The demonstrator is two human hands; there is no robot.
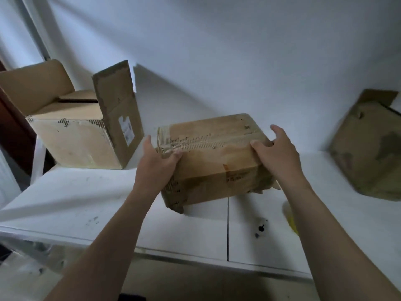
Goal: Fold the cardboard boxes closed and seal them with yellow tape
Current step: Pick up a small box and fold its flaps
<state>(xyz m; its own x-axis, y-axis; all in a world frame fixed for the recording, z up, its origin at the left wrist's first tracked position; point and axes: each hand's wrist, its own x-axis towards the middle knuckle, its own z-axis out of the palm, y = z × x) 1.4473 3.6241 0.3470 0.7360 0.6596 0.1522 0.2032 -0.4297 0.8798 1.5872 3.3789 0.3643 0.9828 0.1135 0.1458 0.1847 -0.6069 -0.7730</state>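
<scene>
A worn, closed cardboard box (214, 155) is tilted above the white table (86, 203), with old tape residue along its top seam. My left hand (157, 161) grips its left end and my right hand (275, 151) grips its right end, thumb on top. A second cardboard box (73, 140) stands at the back left with two flaps standing up. A third box (368, 146) leans at the far right with a flap raised. A bit of yellow tape (291, 221) shows beside my right forearm, mostly hidden by the arm.
A white wall rises right behind the table. A dark seam (227, 229) splits the tabletop in two, and a small dark mark (261, 228) lies near the front. Clear plastic wrap (28, 253) lies below the table's front left edge.
</scene>
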